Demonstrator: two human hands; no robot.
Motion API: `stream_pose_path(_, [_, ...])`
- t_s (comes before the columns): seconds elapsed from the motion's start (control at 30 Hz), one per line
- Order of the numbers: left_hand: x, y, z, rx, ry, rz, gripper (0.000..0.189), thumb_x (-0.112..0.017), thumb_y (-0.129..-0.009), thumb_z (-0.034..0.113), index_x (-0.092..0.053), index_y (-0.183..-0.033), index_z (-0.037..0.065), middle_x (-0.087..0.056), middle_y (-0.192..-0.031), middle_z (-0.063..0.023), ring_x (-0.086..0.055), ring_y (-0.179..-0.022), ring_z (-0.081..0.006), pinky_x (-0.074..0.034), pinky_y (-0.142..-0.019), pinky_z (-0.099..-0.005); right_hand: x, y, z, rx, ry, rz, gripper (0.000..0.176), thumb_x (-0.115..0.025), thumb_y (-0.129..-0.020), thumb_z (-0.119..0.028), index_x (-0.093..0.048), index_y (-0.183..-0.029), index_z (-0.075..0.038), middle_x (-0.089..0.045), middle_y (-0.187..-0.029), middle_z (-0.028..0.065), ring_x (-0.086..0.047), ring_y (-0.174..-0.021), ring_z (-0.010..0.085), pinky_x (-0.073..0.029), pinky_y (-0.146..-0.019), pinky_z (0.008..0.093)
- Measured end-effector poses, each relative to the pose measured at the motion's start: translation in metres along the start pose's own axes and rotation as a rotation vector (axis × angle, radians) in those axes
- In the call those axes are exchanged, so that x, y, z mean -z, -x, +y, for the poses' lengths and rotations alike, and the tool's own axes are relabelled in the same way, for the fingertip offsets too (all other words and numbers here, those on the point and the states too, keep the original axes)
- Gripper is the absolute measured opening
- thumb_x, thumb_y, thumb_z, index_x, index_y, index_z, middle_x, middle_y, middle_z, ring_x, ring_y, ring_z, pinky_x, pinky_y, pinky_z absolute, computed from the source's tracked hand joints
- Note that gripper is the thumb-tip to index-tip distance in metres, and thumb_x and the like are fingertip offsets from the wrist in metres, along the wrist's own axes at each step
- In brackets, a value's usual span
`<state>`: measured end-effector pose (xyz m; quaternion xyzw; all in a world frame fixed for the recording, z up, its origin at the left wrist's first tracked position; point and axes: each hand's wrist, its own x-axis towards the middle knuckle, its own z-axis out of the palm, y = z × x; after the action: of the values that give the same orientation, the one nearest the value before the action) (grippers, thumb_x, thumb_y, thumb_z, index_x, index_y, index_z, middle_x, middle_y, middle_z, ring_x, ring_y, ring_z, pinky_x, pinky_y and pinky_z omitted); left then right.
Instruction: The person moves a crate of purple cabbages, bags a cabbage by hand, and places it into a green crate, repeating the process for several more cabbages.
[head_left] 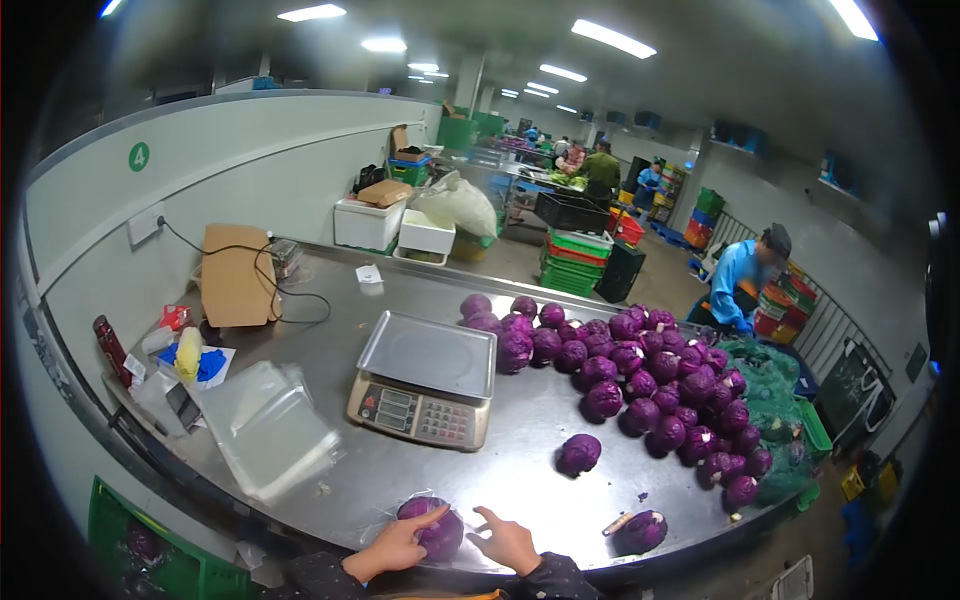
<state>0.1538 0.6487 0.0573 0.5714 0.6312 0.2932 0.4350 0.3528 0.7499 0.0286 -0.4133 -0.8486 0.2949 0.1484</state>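
Observation:
A red cabbage (pixel 440 530) sits at the near edge of the steel table, with clear plastic film (pixel 385 518) around its left side. My left hand (pixel 398 545) presses against this cabbage from the left, its index finger stretched across the top and the other fingers curled. To the right of the same cabbage is my right hand (pixel 507 543), thumb and index finger apart and nothing between them. Another red cabbage (pixel 579 455) lies further off to the right, and one with a pale stem (pixel 641 532) rests near the front edge.
A weighing scale (pixel 427 375) stands mid-table, left of a large pile of red cabbages (pixel 650 370). Clear plastic bags (pixel 265 430) lie at left. Below is a green crate (pixel 165 545). A co-worker in blue (pixel 738 280) stands beyond the green net (pixel 765 410).

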Motion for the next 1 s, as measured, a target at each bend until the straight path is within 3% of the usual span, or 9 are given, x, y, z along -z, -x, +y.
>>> stream_pose_path(0.1, [0.008, 0.004, 0.008, 0.054, -0.07, 0.003, 0.083, -0.053, -0.065, 0.005, -0.031, -0.14, 0.033, -0.063, -0.11, -0.011, -0.062, -0.068, -0.024, -0.049, -0.066, -0.0327, -0.016, 0.005, 0.026, 0.077, 0.206, 0.089, 0.035, -0.062, -0.08, -0.042, -0.062, -0.107, -0.019, -0.069, -0.076, 0.0034, -0.066, -0.068, 0.0258, -0.051, -0.061, 0.0355])
stream_pose_path(0.13, [0.008, 0.004, 0.008, 0.06, -0.067, 0.013, 0.083, -0.053, -0.065, 0.005, -0.031, -0.14, 0.033, -0.063, -0.11, -0.011, -0.062, -0.068, -0.024, -0.049, -0.066, -0.0327, -0.021, 0.002, 0.029, -0.107, 0.171, 0.045, 0.03, -0.059, -0.082, -0.045, -0.069, -0.09, -0.017, -0.067, -0.07, 0.0049, -0.065, -0.067, 0.0266, -0.05, -0.059, 0.0357])
stream_pose_path(0.3, [0.002, 0.003, 0.009, -0.011, -0.056, 0.111, 0.071, -0.053, -0.069, 0.008, -0.04, -0.136, 0.029, -0.064, -0.106, -0.0119, -0.062, -0.091, -0.0322, -0.049, -0.079, -0.0364, -0.015, 0.003, 0.017, 0.033, 0.061, 0.1, 0.039, -0.054, -0.084, -0.049, -0.069, -0.077, -0.014, -0.063, -0.063, 0.0089, -0.063, -0.063, 0.0299, -0.048, -0.056, 0.0381])
stream_pose_path(0.37, [-0.001, 0.006, 0.013, -0.001, -0.059, 0.155, 0.068, -0.053, -0.071, 0.008, -0.042, -0.134, 0.029, -0.064, -0.104, -0.013, -0.062, -0.09, -0.0333, -0.049, -0.078, -0.0376, -0.023, 0.003, 0.024, -0.181, 0.157, 0.017, 0.041, -0.054, -0.084, -0.05, -0.068, -0.075, -0.012, -0.062, -0.062, 0.011, -0.061, -0.061, 0.0314, -0.046, -0.055, 0.0392])
stream_pose_path(0.43, [-0.006, 0.006, 0.011, -0.044, -0.196, 0.237, 0.066, -0.053, -0.072, 0.006, -0.044, -0.133, 0.029, -0.064, -0.102, -0.014, -0.062, -0.09, -0.0343, -0.049, -0.077, -0.0393, -0.029, 0.004, 0.027, -0.172, 0.16, 0.01, 0.043, -0.053, -0.085, -0.05, -0.067, -0.073, -0.01, -0.061, -0.061, 0.0122, -0.06, -0.062, 0.0333, -0.045, -0.055, 0.0402])
stream_pose_path(0.6, [-0.011, -0.006, -0.012, -0.181, -0.246, 0.388, 0.07, -0.053, -0.073, 0.006, -0.036, -0.137, 0.029, -0.064, -0.101, -0.0138, -0.061, -0.089, -0.0356, -0.049, -0.075, -0.0408, -0.039, 0.004, 0.037, -0.264, -0.319, 0.031, 0.044, -0.055, -0.088, -0.038, -0.061, -0.066, 0.0, -0.053, -0.049, 0.0054, -0.052, -0.046, 0.0157, -0.041, -0.048, 0.0307])
stream_pose_path(0.67, [-0.016, -0.006, -0.026, -0.179, -0.281, 0.583, 0.066, -0.054, -0.074, 0.009, -0.037, -0.136, 0.023, -0.065, -0.095, -0.0151, -0.062, -0.086, -0.0368, -0.049, -0.074, -0.0438, -0.044, 0.004, 0.039, -0.291, -0.439, 0.028, 0.042, -0.055, -0.089, -0.034, -0.059, -0.064, 0.0, -0.051, -0.049, 0.0026, -0.048, -0.046, 0.0111, -0.038, -0.046, 0.0275])
stream_pose_path(0.8, [-0.006, 0.004, -0.021, 0.205, -0.406, 0.492, 0.048, -0.055, -0.076, 0.017, -0.048, -0.123, 0.014, -0.065, -0.088, -0.018, -0.062, -0.082, -0.038, -0.047, -0.072, -0.0499, -0.045, 0.009, 0.033, -0.353, -0.642, -0.01, 0.039, -0.056, -0.09, -0.026, -0.057, -0.061, -0.001, -0.048, -0.05, -0.0015, -0.042, -0.046, 0.0053, -0.033, -0.044, 0.0223])
stream_pose_path(1.0, [-0.003, 0.007, -0.032, 0.154, -0.407, 0.323, 0.027, -0.055, -0.08, 0.021, -0.064, -0.104, 0.014, -0.064, -0.084, -0.0203, -0.061, -0.081, -0.039, -0.048, -0.072, -0.0478, -0.056, 0.008, 0.036, -0.164, -0.685, -0.012, 0.036, -0.053, -0.091, -0.024, -0.053, -0.062, -0.004, -0.043, -0.051, -0.0024, -0.037, -0.045, 0.0064, -0.028, -0.043, 0.023])
